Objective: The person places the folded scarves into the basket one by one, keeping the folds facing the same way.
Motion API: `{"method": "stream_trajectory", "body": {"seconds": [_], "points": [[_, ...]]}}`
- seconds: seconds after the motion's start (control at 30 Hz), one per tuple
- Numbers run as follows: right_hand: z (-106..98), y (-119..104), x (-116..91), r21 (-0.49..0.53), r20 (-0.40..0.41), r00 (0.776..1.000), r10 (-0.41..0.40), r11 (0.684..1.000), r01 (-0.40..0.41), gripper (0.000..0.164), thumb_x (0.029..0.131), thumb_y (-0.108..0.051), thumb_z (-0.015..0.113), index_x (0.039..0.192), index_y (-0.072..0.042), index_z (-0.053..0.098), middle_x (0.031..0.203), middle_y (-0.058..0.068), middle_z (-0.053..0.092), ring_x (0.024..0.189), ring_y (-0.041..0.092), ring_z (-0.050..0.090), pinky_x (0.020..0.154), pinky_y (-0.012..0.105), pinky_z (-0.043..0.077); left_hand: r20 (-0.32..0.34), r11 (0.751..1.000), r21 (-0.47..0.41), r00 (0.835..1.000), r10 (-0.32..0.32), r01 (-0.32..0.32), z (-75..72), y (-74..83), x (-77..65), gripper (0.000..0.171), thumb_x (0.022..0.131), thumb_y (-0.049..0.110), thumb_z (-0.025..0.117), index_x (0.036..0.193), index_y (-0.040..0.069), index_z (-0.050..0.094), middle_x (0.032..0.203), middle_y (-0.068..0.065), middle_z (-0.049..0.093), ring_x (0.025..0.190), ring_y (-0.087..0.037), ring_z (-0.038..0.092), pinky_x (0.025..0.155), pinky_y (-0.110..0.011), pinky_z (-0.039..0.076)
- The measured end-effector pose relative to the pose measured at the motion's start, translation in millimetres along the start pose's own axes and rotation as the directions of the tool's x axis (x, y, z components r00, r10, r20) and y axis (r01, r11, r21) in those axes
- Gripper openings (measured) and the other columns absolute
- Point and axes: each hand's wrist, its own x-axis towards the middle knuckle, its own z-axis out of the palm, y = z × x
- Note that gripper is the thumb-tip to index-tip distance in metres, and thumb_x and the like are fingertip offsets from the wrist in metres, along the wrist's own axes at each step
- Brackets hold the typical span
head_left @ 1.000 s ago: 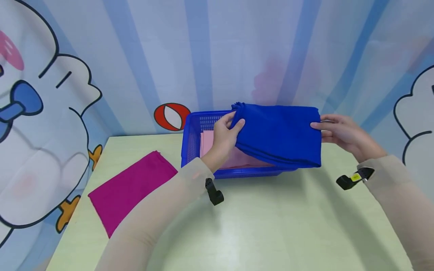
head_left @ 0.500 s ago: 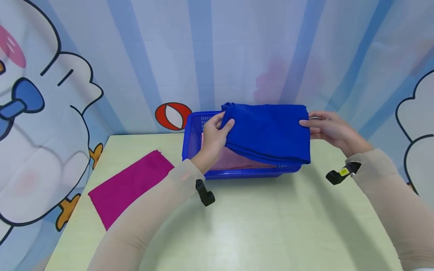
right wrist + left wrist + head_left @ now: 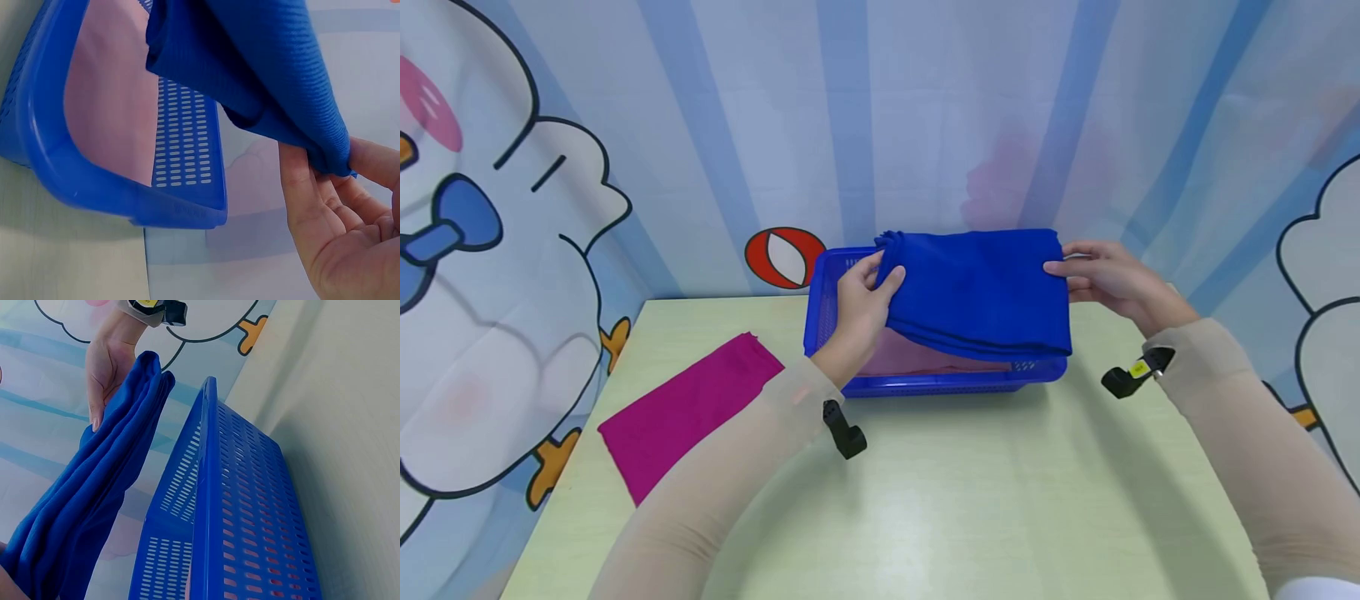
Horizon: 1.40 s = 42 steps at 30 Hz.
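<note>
A person's left hand [image 3: 859, 315] and right hand [image 3: 1108, 279] pinch opposite ends of a folded blue cloth [image 3: 977, 287] — held above a blue basket [image 3: 955, 385] just right of center in the head view. Pink cloth [image 3: 917, 357] lies inside the basket, which rests on a pale tabletop [image 3: 962, 492]. At lower left, a magenta cloth [image 3: 688, 412] lies flat, partly hidden behind the left sleeve [image 3: 700, 500].
</note>
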Motion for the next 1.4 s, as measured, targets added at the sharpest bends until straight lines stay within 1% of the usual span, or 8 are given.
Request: {"method": "stream_trajectory", "body": {"seconds": [0.17,0.37,0.67,0.93,1.03,1.13,1.27,1.4], "points": [[5,-3,4,-0.016,0.007,1.000,0.001,1.000,-0.001,0.043,0.098,-0.029,0.065,0.124,-0.006,0.039,0.098,-0.005,0.062,0.080,0.010,0.066,0.082,0.029,0.056,-0.014,1.000,-0.012,1.000,0.001,-0.001,-5.0,-2.0,0.2,0.049,0.101,0.020,0.060,0.147,0.006,0.047,0.138,-0.011,0.059,0.123,-0.022,0.058,0.102,-0.035,0.048],[9,-5,9,-0.001,0.010,1.000,-0.007,1.000,0.007,0.035,0.099,-0.024,0.064,0.116,-0.004,0.041,0.090,-0.005,0.067,0.080,0.013,0.070,0.079,0.030,0.058,-0.026,1.000,-0.009,1.000,-0.005,0.005,-9.7,-4.8,-0.9,0.051,0.102,0.020,0.060,0.148,0.006,0.046,0.140,-0.011,0.057,0.124,-0.023,0.057,0.103,-0.036,0.046],[17,-2,19,-0.010,0.024,1.000,0.000,1.000,0.000,0.033,0.099,-0.022,0.064,0.115,-0.002,0.044,0.090,-0.004,0.067,0.079,0.014,0.071,0.077,0.031,0.059,-0.045,0.999,0.014,0.998,-0.036,0.037,-14.2,-9.2,-0.4,0.049,0.102,0.020,0.059,0.148,0.006,0.046,0.145,-0.010,0.053,0.129,-0.022,0.053,0.106,-0.036,0.044],[22,1,28,-0.057,0.033,0.999,0.018,0.998,-0.016,0.048,0.100,-0.022,0.064,0.134,0.000,0.037,0.097,-0.004,0.064,0.081,0.011,0.070,0.075,0.029,0.059,-0.063,0.995,0.025,0.994,-0.094,0.095,-18.4,-15.4,4.5,0.051,0.102,0.019,0.060,0.149,0.006,0.045,0.149,-0.012,0.048,0.135,-0.024,0.048,0.109,-0.037,0.041],[25,2,32,-0.070,0.041,0.999,0.028,0.997,-0.025,0.055,0.100,-0.022,0.062,0.141,0.002,0.033,0.105,-0.001,0.060,0.081,0.010,0.068,0.076,0.029,0.058,-0.064,0.992,0.024,0.991,-0.120,0.122,-19.2,-17.5,6.1,0.051,0.101,0.018,0.061,0.149,0.005,0.045,0.148,-0.013,0.049,0.133,-0.025,0.049,0.108,-0.038,0.042],[26,4,35,-0.090,0.054,0.998,0.038,0.995,-0.033,0.062,0.101,-0.022,0.061,0.147,0.002,0.029,0.120,0.007,0.054,0.082,0.009,0.068,0.078,0.029,0.058,-0.066,0.989,0.038,0.988,-0.139,0.142,-20.5,-19.7,8.3,0.052,0.101,0.019,0.061,0.149,0.006,0.045,0.150,-0.011,0.047,0.135,-0.024,0.047,0.108,-0.038,0.041],[28,4,39,-0.128,0.076,0.996,0.051,0.991,-0.041,0.069,0.102,-0.022,0.059,0.154,0.003,0.021,0.145,0.023,0.038,0.088,0.010,0.066,0.081,0.031,0.058,-0.065,0.983,0.054,0.983,-0.170,0.173,-22.4,-21.7,12.7,0.053,0.101,0.020,0.061,0.149,0.006,0.045,0.154,-0.010,0.041,0.141,-0.024,0.040,0.111,-0.038,0.038],[29,3,43,-0.156,0.083,0.995,0.061,0.987,-0.047,0.068,0.103,-0.019,0.057,0.155,0.004,0.019,0.155,0.027,0.026,0.089,0.014,0.064,0.080,0.031,0.057,-0.057,0.973,0.059,0.974,-0.219,0.222,-24.2,-23.4,18.2,0.053,0.101,0.019,0.062,0.149,0.006,0.045,0.156,-0.011,0.038,0.144,-0.025,0.034,0.113,-0.039,0.034]]}}
